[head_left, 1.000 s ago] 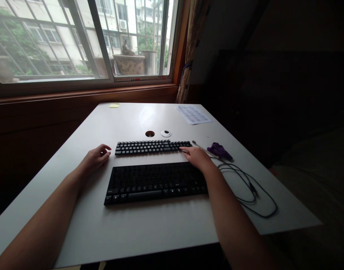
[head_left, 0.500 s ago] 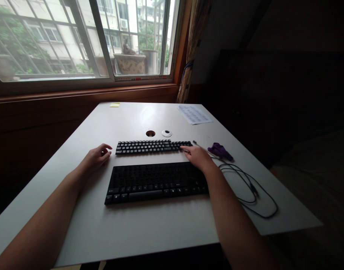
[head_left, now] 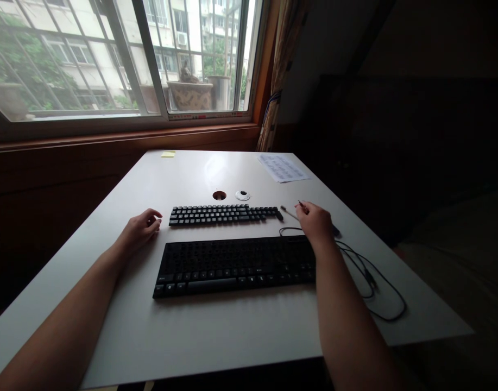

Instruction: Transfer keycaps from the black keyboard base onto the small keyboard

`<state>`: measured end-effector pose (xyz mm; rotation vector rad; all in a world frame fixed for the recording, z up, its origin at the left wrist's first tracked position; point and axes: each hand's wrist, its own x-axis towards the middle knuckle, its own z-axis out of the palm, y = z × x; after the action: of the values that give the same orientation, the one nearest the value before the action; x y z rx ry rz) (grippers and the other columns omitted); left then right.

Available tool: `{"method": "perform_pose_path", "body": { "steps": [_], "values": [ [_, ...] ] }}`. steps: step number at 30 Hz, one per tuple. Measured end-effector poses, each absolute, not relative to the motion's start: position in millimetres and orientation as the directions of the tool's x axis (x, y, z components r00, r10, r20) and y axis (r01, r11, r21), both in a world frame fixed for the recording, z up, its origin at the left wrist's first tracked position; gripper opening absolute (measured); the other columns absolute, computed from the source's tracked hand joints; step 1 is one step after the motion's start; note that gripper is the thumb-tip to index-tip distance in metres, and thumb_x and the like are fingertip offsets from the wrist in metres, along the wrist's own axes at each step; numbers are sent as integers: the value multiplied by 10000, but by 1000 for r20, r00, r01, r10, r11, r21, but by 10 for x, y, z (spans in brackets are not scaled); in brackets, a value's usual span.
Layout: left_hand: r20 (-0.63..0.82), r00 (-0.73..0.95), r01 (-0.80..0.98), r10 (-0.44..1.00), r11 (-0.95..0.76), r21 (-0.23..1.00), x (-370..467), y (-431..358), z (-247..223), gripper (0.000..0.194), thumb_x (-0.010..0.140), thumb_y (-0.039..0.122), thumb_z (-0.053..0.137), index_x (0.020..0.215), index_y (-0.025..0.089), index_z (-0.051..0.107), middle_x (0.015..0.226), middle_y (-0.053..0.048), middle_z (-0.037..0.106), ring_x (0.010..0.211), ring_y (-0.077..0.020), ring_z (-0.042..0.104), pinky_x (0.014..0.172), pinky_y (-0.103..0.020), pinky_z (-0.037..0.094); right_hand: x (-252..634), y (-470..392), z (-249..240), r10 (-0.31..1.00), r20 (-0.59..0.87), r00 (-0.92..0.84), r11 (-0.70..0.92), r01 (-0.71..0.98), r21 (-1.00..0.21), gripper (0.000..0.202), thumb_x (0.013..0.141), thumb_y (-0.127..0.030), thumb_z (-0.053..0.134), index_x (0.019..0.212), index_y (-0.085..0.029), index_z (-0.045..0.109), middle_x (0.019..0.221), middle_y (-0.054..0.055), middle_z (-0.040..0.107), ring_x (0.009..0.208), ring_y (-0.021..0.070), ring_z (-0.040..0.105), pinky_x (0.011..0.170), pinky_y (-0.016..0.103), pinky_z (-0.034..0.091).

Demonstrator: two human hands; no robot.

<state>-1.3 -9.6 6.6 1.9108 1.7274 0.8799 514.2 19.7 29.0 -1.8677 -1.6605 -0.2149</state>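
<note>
My left hand [head_left: 140,231] rests on the table, fingers loosely curled and apart with nothing in them, left of the rows of loose black keycaps [head_left: 216,215]. My right hand [head_left: 316,221] is closed on a slim dark-tipped tool [head_left: 301,203]; its kind is mostly hidden by the fingers. It hovers above the right end of the black keyboard [head_left: 212,283]. Caps remain on the keyboard's nearest rows, while its farther rows look stripped. A thin stick with a dark tip [head_left: 289,213] lies just left of my right hand.
A black cable [head_left: 389,282] loops at the right of the white table [head_left: 191,336]. Printed sheets [head_left: 284,168] and a yellow sticky note [head_left: 168,154] lie toward the back. A round hole [head_left: 219,195] and its white cover [head_left: 243,195] are beyond the keycaps.
My right hand has moved right, away from the right end of the loose keycaps, and now hides the purple cloth. My left hand stays in place.
</note>
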Motion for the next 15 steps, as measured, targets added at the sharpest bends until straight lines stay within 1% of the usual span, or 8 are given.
{"method": "perform_pose_path", "body": {
  "steps": [3, 6, 11, 15],
  "values": [
    [246, 3, 791, 969, -153, 592, -58, -84, 60, 290, 836, 461, 525, 970, 213, 597, 663, 14, 655, 535, -155, 626, 595, -251, 495, 5185, 185, 324, 805, 511, 302, -86, 912, -402, 400, 910, -412, 428, 896, -167, 745, 777, 114, 734, 739, 247, 642, 685, 312, 439],
    [290, -39, 831, 956, -130, 540, -111, -75, 51, 263, 836, 434, 525, 955, 217, 613, 673, 14, 673, 586, -161, 652, 655, -254, 491, 5183, 167, 355, 776, 536, 333, -87, 898, -431, 449, 938, -419, 379, 898, -161, 744, 734, 105, 719, 723, 243, 636, 681, 311, 424],
    [279, -94, 799, 956, -95, 594, -149, -79, 52, 304, 843, 469, 529, 977, 209, 613, 705, 5, 686, 609, -161, 657, 650, -250, 488, 5126, 137, 394, 746, 605, 279, -72, 937, -343, 430, 956, -385, 360, 876, -159, 717, 762, 103, 700, 746, 238, 616, 699, 314, 403],
    [196, -18, 777, 980, -110, 620, -179, -78, 90, 370, 829, 543, 553, 938, 198, 630, 737, -17, 696, 669, -175, 651, 668, -258, 488, 5071, 120, 426, 691, 695, 200, -9, 963, -268, 436, 973, -367, 347, 821, -156, 696, 803, 113, 680, 813, 237, 596, 780, 327, 403]
  ]
}}
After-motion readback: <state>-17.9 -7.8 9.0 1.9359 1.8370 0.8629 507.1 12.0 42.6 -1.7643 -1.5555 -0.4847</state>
